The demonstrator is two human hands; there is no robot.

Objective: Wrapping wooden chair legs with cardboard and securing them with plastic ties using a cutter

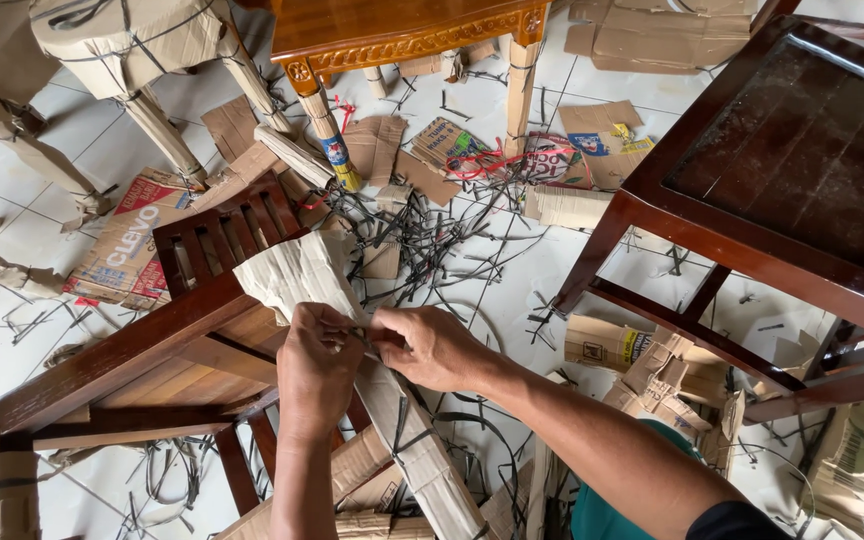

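While the left hand (317, 360) grips the cardboard-wrapped chair leg (402, 420), the right hand (430, 345) pinches its black strap (364, 337).

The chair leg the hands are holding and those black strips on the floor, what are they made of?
The chair leg is wrapped in what looks like corrugated cardboard: dull tan, ribbed, creased. The chair itself seems varnished wood, reddish-brown with grain. The black strips look like plastic packing straps, thin, flat and curling. Both hands, left hand and right hand, pinch one.

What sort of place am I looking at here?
Probably a furniture workshop or packing area: bare wooden chairs, chair legs wrapped in cardboard, and cut strapping bands littering the tiled floor. Both hands work a cardboard-wrapped leg.
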